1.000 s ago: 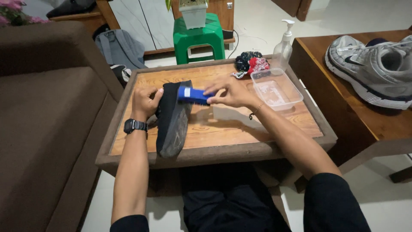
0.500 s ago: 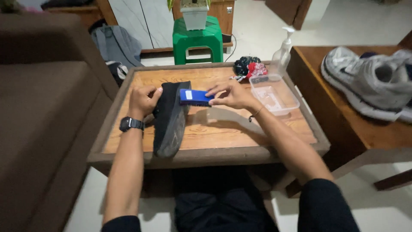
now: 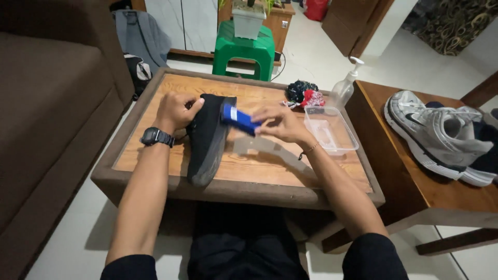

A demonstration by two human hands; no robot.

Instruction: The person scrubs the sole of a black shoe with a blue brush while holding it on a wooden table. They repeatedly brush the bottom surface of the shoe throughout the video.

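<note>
Hands (image 3: 228, 116) grip black shoe (image 3: 206, 139), blue brush (image 3: 239, 119); tub (image 3: 330, 129) beside.

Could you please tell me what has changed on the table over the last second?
The right hand has shifted the blue brush slightly along the black shoe. The left hand still steadies the shoe on its side; the clear container stays put.

White tiled floor (image 3: 321, 57), brown sofa (image 3: 46, 119) alongside a wooden low table (image 3: 290, 194), green plastic stool (image 3: 244, 49) beyond.

White label (image 3: 233, 112) on blue brush (image 3: 239, 120)
</note>
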